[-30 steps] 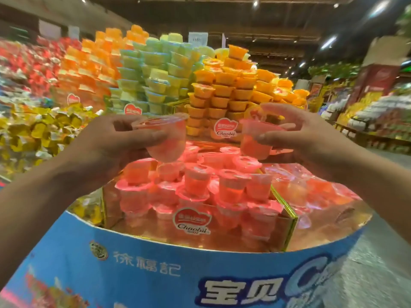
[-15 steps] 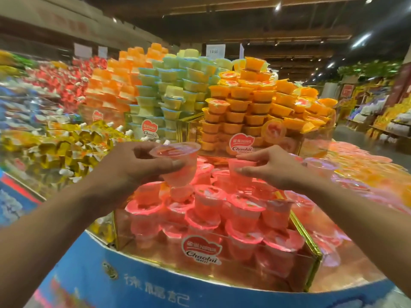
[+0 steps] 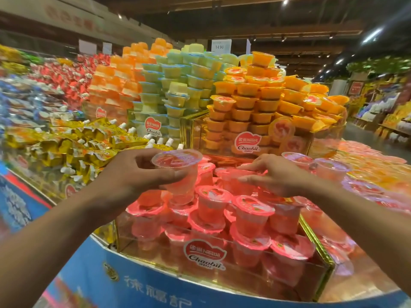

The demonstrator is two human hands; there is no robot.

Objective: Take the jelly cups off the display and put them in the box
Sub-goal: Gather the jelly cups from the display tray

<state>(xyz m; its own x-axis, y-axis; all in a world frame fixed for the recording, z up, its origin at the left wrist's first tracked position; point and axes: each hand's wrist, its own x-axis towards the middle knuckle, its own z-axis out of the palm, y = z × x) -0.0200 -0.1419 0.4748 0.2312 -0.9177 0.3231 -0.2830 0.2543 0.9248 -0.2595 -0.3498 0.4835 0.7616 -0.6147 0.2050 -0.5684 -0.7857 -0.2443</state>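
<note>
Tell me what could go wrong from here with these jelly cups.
1. The left hand holds a pink cup only by its side, above the pile; a slip would drop it onto tilted cups.
2. The right hand grips a second cup among loosely heaped ones; shifting it may dislodge neighbours.
3. The tall orange stack stands just behind; a knock could topple it.

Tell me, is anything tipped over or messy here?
Yes. In the orange stack, one orange cup lies on its side, lid facing out, while its neighbours sit flat. The pink cups in the clear box are jumbled, some leaning. Nothing looks spilled.
</note>
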